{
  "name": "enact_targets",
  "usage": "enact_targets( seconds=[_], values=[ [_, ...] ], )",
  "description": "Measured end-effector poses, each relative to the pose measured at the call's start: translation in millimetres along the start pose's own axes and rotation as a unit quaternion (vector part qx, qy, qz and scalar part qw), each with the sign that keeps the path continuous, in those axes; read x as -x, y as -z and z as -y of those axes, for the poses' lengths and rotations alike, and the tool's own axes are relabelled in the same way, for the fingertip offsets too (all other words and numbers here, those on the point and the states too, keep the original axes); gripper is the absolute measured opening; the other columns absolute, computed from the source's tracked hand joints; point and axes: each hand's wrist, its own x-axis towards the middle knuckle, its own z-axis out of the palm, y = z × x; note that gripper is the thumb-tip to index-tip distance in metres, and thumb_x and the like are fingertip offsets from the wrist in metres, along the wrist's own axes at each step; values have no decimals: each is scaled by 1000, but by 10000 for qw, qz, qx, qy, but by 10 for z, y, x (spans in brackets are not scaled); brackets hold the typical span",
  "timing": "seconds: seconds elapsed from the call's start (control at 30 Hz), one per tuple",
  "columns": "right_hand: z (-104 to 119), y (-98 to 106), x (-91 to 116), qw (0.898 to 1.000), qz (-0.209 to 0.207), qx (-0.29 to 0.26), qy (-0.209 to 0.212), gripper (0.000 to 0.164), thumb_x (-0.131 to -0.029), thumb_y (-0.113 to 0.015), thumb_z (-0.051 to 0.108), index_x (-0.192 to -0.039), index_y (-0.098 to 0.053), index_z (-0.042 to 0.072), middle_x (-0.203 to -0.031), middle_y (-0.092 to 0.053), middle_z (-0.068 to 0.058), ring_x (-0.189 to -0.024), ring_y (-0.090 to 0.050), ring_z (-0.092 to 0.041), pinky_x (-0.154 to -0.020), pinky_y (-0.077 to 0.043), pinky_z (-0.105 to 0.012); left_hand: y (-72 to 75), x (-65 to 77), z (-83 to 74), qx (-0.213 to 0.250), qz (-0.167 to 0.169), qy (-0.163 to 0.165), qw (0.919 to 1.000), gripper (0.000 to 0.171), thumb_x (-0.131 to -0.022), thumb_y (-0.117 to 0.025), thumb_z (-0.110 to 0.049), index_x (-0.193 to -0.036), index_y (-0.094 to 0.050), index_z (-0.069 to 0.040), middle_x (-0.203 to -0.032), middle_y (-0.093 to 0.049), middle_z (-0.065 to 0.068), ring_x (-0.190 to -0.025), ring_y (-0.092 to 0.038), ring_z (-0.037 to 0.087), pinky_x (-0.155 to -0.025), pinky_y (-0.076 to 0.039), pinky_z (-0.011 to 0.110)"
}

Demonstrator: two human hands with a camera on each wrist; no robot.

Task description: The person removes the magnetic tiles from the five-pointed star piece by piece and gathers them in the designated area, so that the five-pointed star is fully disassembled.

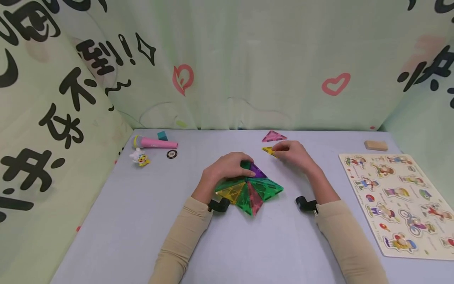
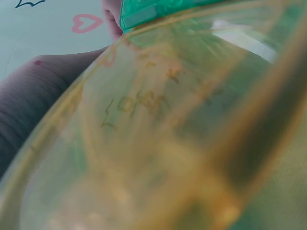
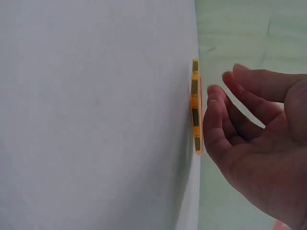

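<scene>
A star-like build of see-through magnetic tiles (image 1: 267, 188), green, yellow, red and purple, stands mid-table. My left hand (image 1: 231, 165) grips its back part, thumb beside the purple tile (image 1: 257, 171) and fingers behind a green tile (image 2: 158, 12). In the left wrist view a yellow tile (image 2: 144, 143) fills most of the picture, blurred. My right hand (image 1: 292, 154) hovers at a yellow triangular tile (image 1: 268, 150) lying farther back. In the right wrist view its bent fingertips (image 3: 214, 91) are close over that yellow tile (image 3: 195, 108), thumb and fingers apart.
Behind the yellow tile lies a pink triangular tile (image 1: 274, 136). At the back left are a pink toy microphone (image 1: 157, 142), a teal block (image 1: 162, 135), a black disc (image 1: 172, 154) and a small figure (image 1: 142, 157). A picture puzzle board (image 1: 393, 197) and wooden block (image 1: 376, 145) lie right.
</scene>
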Motion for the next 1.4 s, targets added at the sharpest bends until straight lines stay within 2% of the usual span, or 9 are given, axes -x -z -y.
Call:
enact_targets(
  seconds=[0.13, 0.23, 0.53, 0.8, 0.97, 1.17, 1.4],
  values=[
    [40, -80, 53, 9973, 680, -235, 126, 30, -97, -63, 23, -119, -69, 5, -118, -67, -16, -91, -60, -23, -78, -50, -27, 1, -3, 7, 45, -29, -3, 10000, 53, -90, -67, -52, -134, -61, -23, -143, -57, -2, -136, -48, 18, -113, -40, 42],
    [71, -132, 84, 9938, 1035, -363, 177, 30, -96, -64, 24, -118, -71, 5, -113, -70, -14, -90, -60, -21, -79, -50, -27, -5, -8, 18, 35, -54, -7, 10000, 53, -90, -67, -52, -134, -61, -23, -142, -58, -2, -134, -49, 18, -112, -40, 42],
    [176, -283, 118, 9859, 1571, -416, 400, 28, -95, -65, 22, -113, -74, 2, -91, -69, -7, -78, -55, -19, -70, -47, -27, -12, -13, 34, 145, -71, -147, 9998, 44, -95, -63, -46, -132, -63, -22, -136, -61, -2, -126, -55, 16, -109, -43, 41],
    [229, -351, 112, 9879, 1451, -489, 242, 23, -94, -65, 16, -105, -74, -1, -74, -59, 0, -68, -47, -15, -64, -39, -25, -10, -12, 48, 325, -139, -233, 9991, 34, -103, -52, -34, -132, -64, -20, -135, -62, 0, -126, -55, 17, -109, -43, 39],
    [240, -351, 118, 9868, 1481, -645, 142, 22, -94, -65, 16, -104, -73, -2, -73, -58, 2, -69, -48, -16, -65, -40, -26, -8, -14, 53, 569, -274, -104, 9979, 32, -106, -46, -28, -130, -65, -19, -132, -64, -1, -121, -57, 16, -108, -44, 39],
    [231, -345, 109, 9839, 1511, -955, 49, 22, -95, -65, 16, -104, -70, -3, -74, -59, 1, -71, -51, -17, -65, -43, -26, -4, -25, 56, 606, -372, -3, 9975, 32, -105, -48, -31, -125, -68, -16, -124, -68, 0, -111, -61, 15, -102, -48, 36],
    [206, -358, 82, 9823, 1533, -1072, 65, 20, -95, -64, 14, -102, -68, -4, -74, -58, -1, -71, -51, -18, -65, -44, -26, -15, -64, 76, 530, -499, -40, 9973, 30, -106, -45, -22, -121, -69, -12, -124, -68, 4, -114, -60, 17, -103, -47, 37]
  ],
)
